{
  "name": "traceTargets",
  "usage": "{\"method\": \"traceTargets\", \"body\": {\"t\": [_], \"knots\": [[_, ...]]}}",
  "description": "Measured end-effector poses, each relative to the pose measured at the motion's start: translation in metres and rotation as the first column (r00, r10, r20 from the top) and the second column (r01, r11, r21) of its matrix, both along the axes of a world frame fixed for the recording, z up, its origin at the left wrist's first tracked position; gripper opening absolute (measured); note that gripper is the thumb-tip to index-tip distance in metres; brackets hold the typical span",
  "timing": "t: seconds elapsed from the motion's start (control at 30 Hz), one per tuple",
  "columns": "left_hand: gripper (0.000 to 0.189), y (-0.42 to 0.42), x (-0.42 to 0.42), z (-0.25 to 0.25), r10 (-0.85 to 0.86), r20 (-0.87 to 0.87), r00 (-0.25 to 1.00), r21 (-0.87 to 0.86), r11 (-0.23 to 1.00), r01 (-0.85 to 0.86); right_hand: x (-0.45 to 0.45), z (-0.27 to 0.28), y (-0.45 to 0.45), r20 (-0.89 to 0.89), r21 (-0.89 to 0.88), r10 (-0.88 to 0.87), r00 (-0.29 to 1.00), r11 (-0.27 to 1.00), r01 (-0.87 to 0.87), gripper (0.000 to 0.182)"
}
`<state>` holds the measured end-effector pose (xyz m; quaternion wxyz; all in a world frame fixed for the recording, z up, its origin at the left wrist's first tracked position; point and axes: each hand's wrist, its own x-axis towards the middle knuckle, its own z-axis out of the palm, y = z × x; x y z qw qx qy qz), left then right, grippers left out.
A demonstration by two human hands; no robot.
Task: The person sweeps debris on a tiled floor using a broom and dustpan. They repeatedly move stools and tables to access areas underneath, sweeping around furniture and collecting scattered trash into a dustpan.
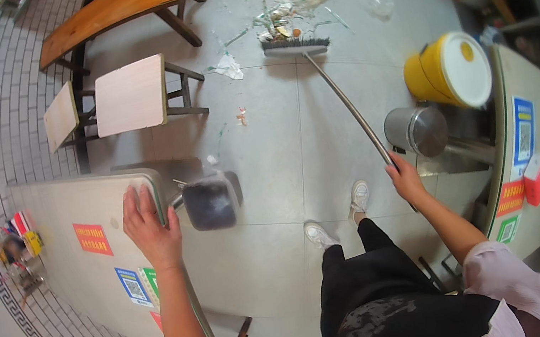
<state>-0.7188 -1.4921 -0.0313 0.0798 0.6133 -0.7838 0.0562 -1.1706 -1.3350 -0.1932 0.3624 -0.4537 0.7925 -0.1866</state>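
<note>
My right hand [405, 178] is closed around the metal handle of a broom [349, 100]. The broom's grey head with dark bristles [296, 48] rests on the tiled floor, against a heap of litter [283, 20] made up of paper, plastic wrappers and food scraps. My left hand [147, 220] lies palm down on the corner of the left table [54, 206], fingers slightly spread, holding nothing. A crumpled white tissue [229, 67] and small scraps [241, 116] lie on the floor apart from the heap.
Beside the left table is a dark square-topped stool [209, 203]. Wooden benches [117, 11] and pale-topped stools [130, 95] stand at the upper left. On the right are a yellow bucket with white lid [466, 69], a metal bin [418, 131] and another table [506, 127].
</note>
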Motion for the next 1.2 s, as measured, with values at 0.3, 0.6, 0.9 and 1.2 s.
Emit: {"method": "traceTargets", "body": {"t": [0.3,0.6,0.9,1.2], "knots": [[0.064,-0.007,0.004,0.01,0.043,-0.047,0.998,0.071,0.997,-0.04,0.051,0.057,0.069,0.129,0.407,0.209,0.969,0.88,-0.244,0.042],[0.062,-0.013,0.011,0.009,0.0,-0.068,0.998,0.116,0.993,0.008,0.113,0.017,-0.046,0.28,0.41,-0.231,0.932,0.906,0.102,0.04],[0.036,-0.089,0.023,0.019,0.074,-0.357,0.931,0.024,0.997,-0.07,0.072,0.164,-0.12,0.272,0.474,0.147,0.951,0.84,-0.265,0.039],[0.044,-0.191,0.111,-0.003,0.49,0.083,0.868,-0.105,0.87,-0.481,0.187,0.1,-0.237,0.314,0.263,0.693,0.649,0.593,-0.761,0.036]]}}
